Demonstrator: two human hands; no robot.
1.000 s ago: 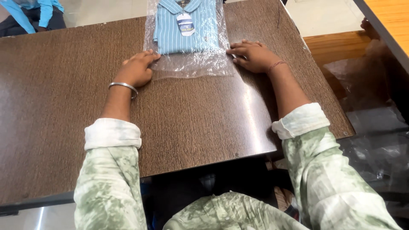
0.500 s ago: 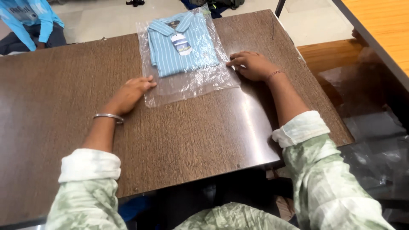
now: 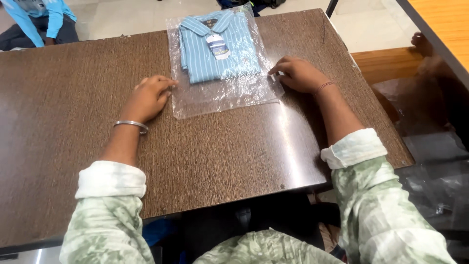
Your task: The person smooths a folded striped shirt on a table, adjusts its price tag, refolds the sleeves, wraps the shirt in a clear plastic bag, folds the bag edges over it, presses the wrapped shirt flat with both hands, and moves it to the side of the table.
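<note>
Both hands now rest at the lower side edges of the clear plastic bag (image 3: 222, 93), lower in the frame than a second ago, when they sat against the bag near the top edge of the picture. Much of that shift looks like the head camera tipping up, since the whole surface (image 3: 220, 151) and the bag have slid down the frame together; the hands have kept their places on the bag's two sides, so the work in hand seems to be the same pressing and flattening of the bag, not a new grip. The left hand (image 3: 146, 98) lies curled, knuckles up, fingers loosely bent with their tips on the bag's lower left edge; it presses rather than pinches, and nothing is closed inside it. The right hand (image 3: 299, 74) is likewise half curled, its fingertips (image 3: 274, 73) on the bag's right edge, where a small pale bit shows by them; whether they pinch it cannot be told. Inside the bag, in the upper middle of the frame, lies a folded shirt with blue and white stripes (image 3: 215, 54), collar away from the person, with a card tag (image 3: 217, 46) on its chest. The bag's empty lower part lies flat and shiny on the dark wood-grain surface. At upper left a person in blue (image 3: 41, 19) sits on the floor.
</note>
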